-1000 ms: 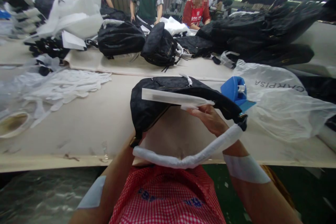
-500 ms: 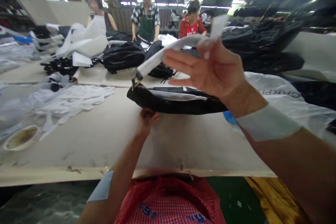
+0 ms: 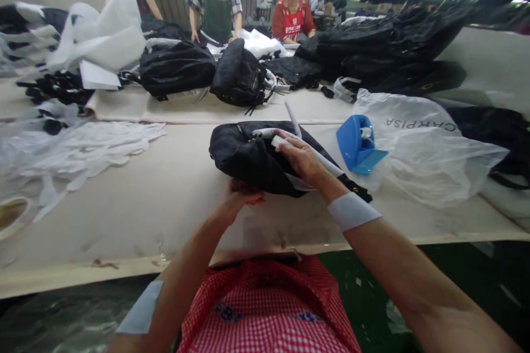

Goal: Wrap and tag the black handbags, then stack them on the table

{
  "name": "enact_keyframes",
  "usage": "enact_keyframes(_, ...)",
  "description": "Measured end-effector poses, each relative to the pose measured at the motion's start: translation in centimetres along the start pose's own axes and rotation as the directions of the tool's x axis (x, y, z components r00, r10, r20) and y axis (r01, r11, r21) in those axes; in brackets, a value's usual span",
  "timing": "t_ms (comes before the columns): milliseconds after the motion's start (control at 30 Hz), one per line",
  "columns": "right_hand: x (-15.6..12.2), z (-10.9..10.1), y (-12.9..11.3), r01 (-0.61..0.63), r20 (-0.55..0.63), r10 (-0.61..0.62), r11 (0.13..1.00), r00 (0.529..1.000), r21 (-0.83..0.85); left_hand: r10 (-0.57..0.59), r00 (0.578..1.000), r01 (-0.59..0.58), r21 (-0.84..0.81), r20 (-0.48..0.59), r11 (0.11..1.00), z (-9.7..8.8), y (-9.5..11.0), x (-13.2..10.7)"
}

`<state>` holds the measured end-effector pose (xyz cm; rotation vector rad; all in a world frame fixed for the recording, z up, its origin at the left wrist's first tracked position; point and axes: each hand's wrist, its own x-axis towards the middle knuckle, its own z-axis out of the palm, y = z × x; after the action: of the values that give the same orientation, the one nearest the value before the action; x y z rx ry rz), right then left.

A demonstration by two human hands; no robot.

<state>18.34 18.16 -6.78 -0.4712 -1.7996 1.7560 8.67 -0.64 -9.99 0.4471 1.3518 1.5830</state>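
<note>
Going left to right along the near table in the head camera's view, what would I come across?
Tape roll at the edge → heap of white wrapping strips → left hand under the black bag → right hand on its white-wrapped handle → blue tape dispenser → clear plastic bag.

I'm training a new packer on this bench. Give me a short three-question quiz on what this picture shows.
1. True or false: the right hand lies on top of the black bag.
2. Which hand grips the bag's near edge?
3. The blue holder sits: A) on the bag, B) beside the clear plastic bag, C) on the floor.

Key: 1 true; 2 the left hand; 3 B.
</note>
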Motion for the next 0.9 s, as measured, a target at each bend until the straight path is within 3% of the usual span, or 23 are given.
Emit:
enact_keyframes(167,2.1,2.3,3.3,0.026,0.063,-0.009,0.962,0.998,-0.271,0.155,0.988,-0.151,0.198,-0.006,0.968,0.6,-3.8,-1.7)
enact_keyframes(267,3.6,3.4,2.9,-0.002,0.076,0.028,0.949,0.997,-0.317,0.254,0.966,-0.255,0.308,0.044,0.917,0.5,-3.7,-1.8)
enact_keyframes(333,3.3,3.0,1.8,-0.028,0.067,0.045,0.971,0.997,-0.238,0.243,0.965,-0.261,0.294,0.096,0.920,0.6,-2.9,-1.7)
enact_keyframes(433,0.1,0.8,-0.5,-0.025,-0.071,0.026,1.000,0.997,0.014,0.188,0.969,-0.222,0.230,0.159,0.948,0.8,-1.6,-1.5)
enact_keyframes(500,-3.9,-0.6,-1.9,0.022,-0.204,0.007,0.990,0.979,0.142,0.144,0.975,-0.176,0.186,0.170,0.967,1.1,-0.9,-1.5)
enact_keyframes(567,-8.5,-1.1,-2.7,0.014,-0.229,0.035,0.978,0.973,0.207,0.099,0.983,-0.127,0.184,0.157,0.975,1.2,-0.4,-1.6)
enact_keyframes(633,-12.9,-0.3,-2.6,-0.115,-0.150,0.154,0.964,0.977,0.239,0.072,0.989,-0.103,0.256,0.131,0.961,1.2,0.0,-1.7)
enact_keyframes(733,-17.5,2.4,-1.1,-0.375,-0.043,0.403,0.881,0.914,0.288,0.066,0.992,-0.103,0.375,0.108,0.921,1.1,0.5,-1.9)
enact_keyframes(833,-19.1,5.0,0.7,-0.496,-0.003,0.533,0.788,0.846,0.365,0.033,0.988,-0.090,0.395,0.149,0.914,0.8,0.6,-2.0)
enact_keyframes(900,-19.0,5.8,1.6,-0.485,-0.044,0.538,0.789,0.842,0.378,0.024,0.986,-0.090,0.400,0.167,0.912,0.7,0.4,-2.0)
